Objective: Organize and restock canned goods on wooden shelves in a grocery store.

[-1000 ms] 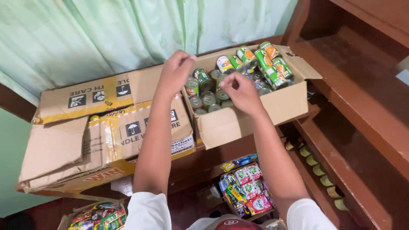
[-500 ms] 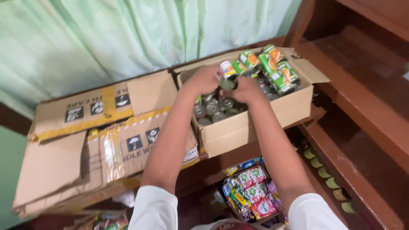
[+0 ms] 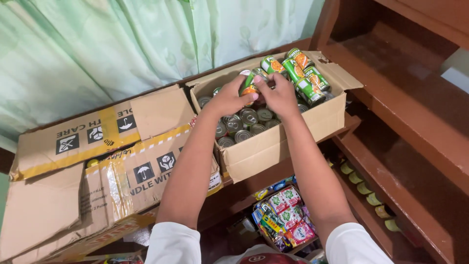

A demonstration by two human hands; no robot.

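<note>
Two bare hands meet over an open brown cardboard box (image 3: pixel 273 146) that sits on a dark wooden shelf (image 3: pixel 351 122) in front of a pale green curtain (image 3: pixel 122 44). Left hand (image 3: pixel 228 98) and right hand (image 3: pixel 279 95) both close on one small green-and-orange labelled tin can (image 3: pixel 250 84), held tilted just above the box's middle; the left grip pinches it from the near side with thumb and fingers wrapped round, the right grip presses on it from the far side, fingertips touching its top end. Below the hands, upright tins with silver lids (image 3: pixel 244 124) stand packed close together on the box floor. At the box's far right corner, more green tins (image 3: pixel 303 73) lie on their sides, stacked on each other against the wall. Left of this box lies a second, closed cardboard carton (image 3: pixel 112 161) with yellow tape and black handling symbols, its flaps crumpled. Lower down, between the forearms, a small box of colourful sachet packets (image 3: pixel 286 215) rests on a lower shelf. White sleeves (image 3: pixel 173 242) show at the bottom edge.
</note>
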